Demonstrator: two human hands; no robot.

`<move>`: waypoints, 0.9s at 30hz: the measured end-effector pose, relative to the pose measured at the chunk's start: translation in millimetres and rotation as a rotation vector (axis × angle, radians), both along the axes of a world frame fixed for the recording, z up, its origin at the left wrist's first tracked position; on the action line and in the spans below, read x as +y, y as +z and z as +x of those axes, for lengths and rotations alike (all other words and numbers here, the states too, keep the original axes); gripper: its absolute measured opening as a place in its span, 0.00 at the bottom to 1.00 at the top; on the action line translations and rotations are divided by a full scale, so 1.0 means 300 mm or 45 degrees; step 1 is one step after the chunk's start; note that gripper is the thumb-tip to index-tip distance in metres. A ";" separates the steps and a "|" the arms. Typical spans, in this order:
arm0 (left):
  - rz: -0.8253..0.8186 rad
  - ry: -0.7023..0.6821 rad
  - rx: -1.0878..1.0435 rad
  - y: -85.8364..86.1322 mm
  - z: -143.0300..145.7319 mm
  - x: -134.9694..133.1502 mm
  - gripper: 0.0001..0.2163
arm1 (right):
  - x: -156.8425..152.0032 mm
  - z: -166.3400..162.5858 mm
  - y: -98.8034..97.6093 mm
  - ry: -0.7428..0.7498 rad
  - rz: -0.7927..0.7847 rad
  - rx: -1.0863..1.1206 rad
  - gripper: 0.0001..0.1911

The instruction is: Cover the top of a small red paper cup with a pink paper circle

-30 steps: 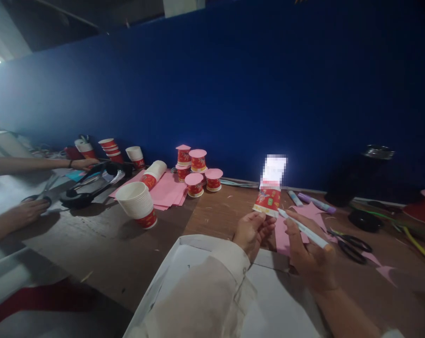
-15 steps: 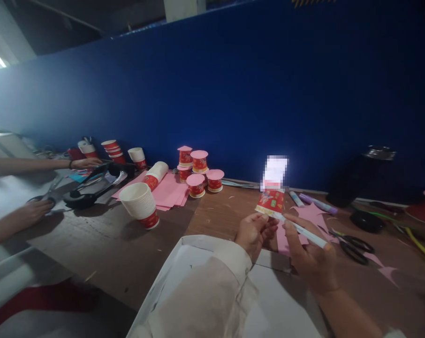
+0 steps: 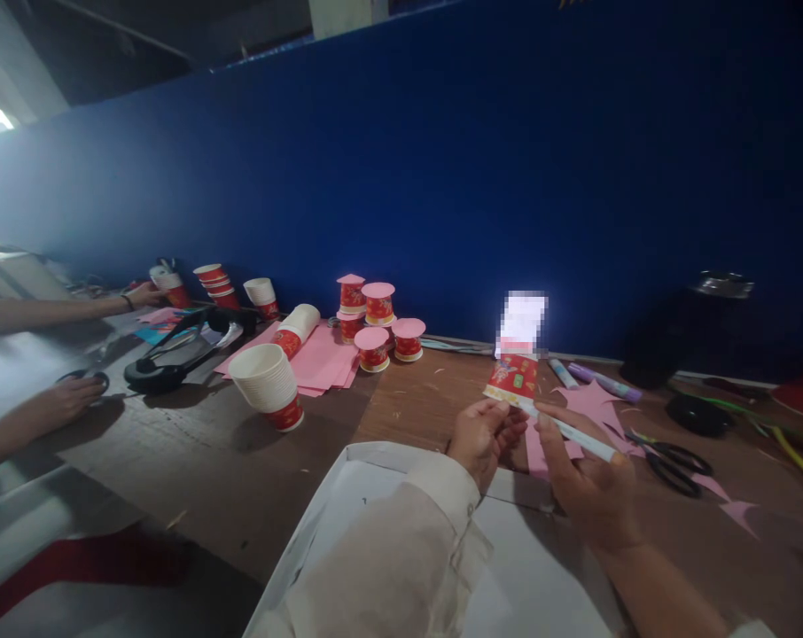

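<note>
One red cup [image 3: 514,377] is in the head view, just beyond the fingers of the left hand [image 3: 479,443], which pinch its pale yellow edge between thumb and forefinger. The rest of the cup tilts away from those fingers. The right hand [image 3: 594,492] has its fingers closed around a white pen [image 3: 584,436], whose front end points leftward at the same edge, just beside the left thumb. The tip is small and partly covered, so it seems to touch the cup, though I can't be certain.

Directly behind the cup, farther from the fingers, is a bright blurred panel [image 3: 522,319]. Beyond the right fingers lie cut pink paper [image 3: 594,408] and a purple marker [image 3: 604,382]; to their right, black-handled scissors [image 3: 681,467] rest on the table [image 3: 401,403]. Left of the left fingers, near the wall, stand red cups topped with pink discs [image 3: 378,291]; farther left is a tall nested cup stack [image 3: 265,379]. A white tray [image 3: 368,454] sits nearer the wearer, below the left fingers.
</note>
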State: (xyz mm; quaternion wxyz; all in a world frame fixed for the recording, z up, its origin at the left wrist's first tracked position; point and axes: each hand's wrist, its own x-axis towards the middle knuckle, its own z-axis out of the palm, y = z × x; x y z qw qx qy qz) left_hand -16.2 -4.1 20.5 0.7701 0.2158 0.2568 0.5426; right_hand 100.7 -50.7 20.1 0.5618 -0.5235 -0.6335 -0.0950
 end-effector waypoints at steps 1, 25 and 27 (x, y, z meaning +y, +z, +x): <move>-0.006 -0.003 0.005 0.000 0.000 0.000 0.15 | 0.001 -0.003 0.007 -0.015 0.023 -0.020 0.09; -0.080 -0.021 0.014 0.022 0.002 -0.006 0.10 | -0.007 -0.021 0.047 -0.047 0.051 -0.079 0.09; -0.075 -0.022 0.011 0.017 0.001 -0.005 0.10 | -0.006 -0.020 0.040 -0.032 0.044 -0.071 0.09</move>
